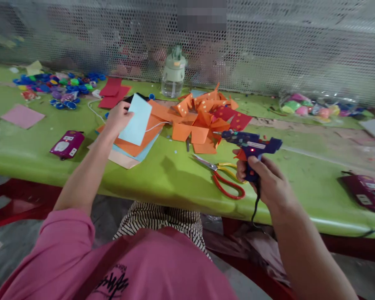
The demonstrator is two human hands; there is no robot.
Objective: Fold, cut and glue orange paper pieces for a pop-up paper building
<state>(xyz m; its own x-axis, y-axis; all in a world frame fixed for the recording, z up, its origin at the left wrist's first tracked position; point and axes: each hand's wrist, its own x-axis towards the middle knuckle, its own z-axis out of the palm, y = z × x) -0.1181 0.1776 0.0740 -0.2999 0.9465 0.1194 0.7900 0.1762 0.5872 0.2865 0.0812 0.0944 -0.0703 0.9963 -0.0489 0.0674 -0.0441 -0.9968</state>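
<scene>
My left hand (118,118) grips a light blue sheet of paper (136,121) by its upper left side, tilted above a pile of orange paper (129,146) and other coloured sheets. In my right hand (265,175) is a dark blue glue gun (253,143) with an orange trigger and a lit red light. Its nozzle points left, toward a heap of cut and folded orange paper pieces (200,121). Scissors (217,167) with one red and one yellow handle lie on the table just left of the glue gun, blades partly apart.
A clear bottle (174,75) stands at the back against the perforated metal panel (253,50). Colourful small plastic pieces (61,85) are heaped at the far left. Purple devices (68,144) lie on both sides of the green table (162,179). A clear container of colourful pieces (318,106) lies back right.
</scene>
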